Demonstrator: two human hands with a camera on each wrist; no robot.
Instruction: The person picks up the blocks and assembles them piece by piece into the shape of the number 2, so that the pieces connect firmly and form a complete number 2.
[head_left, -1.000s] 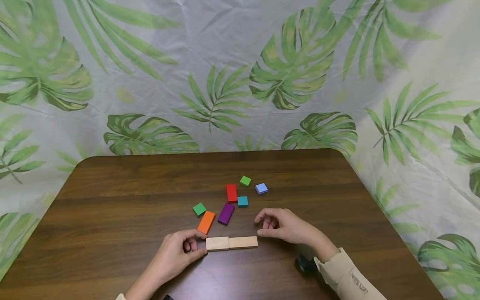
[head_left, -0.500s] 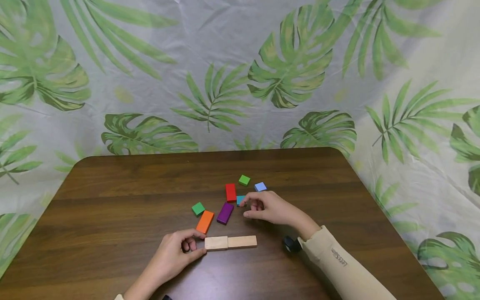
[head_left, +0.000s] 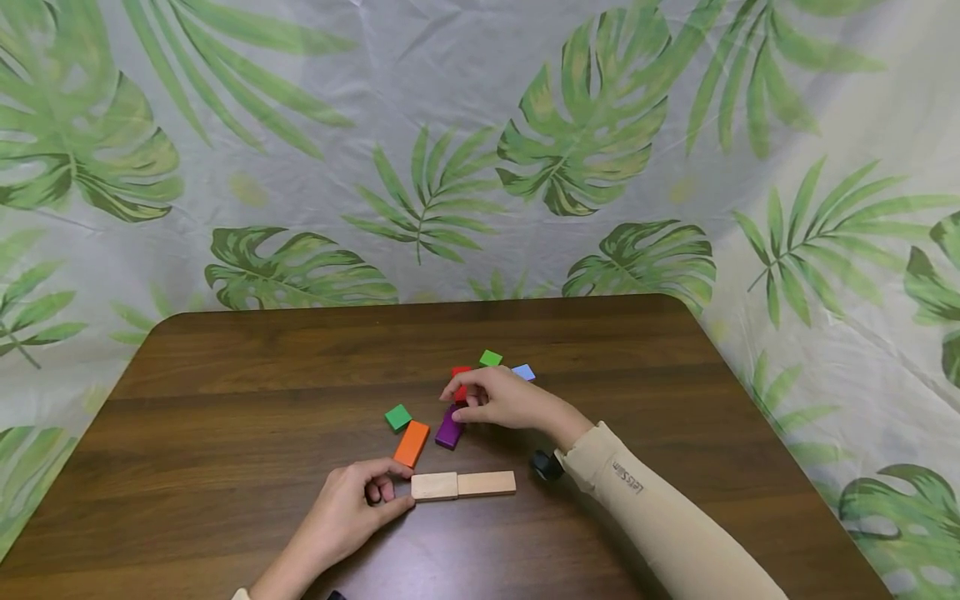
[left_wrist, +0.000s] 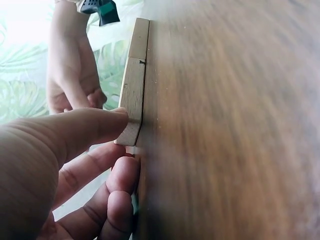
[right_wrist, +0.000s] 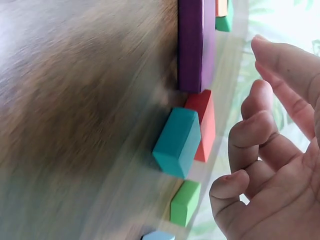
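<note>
My left hand [head_left: 352, 504] pinches the left end of a plain wooden block [head_left: 435, 487] between thumb and index finger. Against that block's right end lies a second, slightly narrower plain block [head_left: 487, 483], making one row. My right hand [head_left: 506, 400] hovers over the coloured blocks with loosely bent fingers and holds nothing. Its thumb tip overlaps the purple block [head_left: 447, 433] in the head view, and the red block [head_left: 460, 372] is partly covered. Hidden there by the hand, the teal block [right_wrist: 177, 142] shows in the right wrist view beside the red one.
An orange block [head_left: 412, 444] lies just beyond my left fingertips, touching or near a green block [head_left: 398, 418]. Farther back are a light green block [head_left: 491, 358] and a light blue block [head_left: 524, 372]. A leaf-patterned cloth [head_left: 427, 150] hangs behind the wooden table [head_left: 262, 392].
My right hand has moved left and away from me, from beside the row's right end to above the purple and red blocks. My left hand has stayed at the plain block.
</note>
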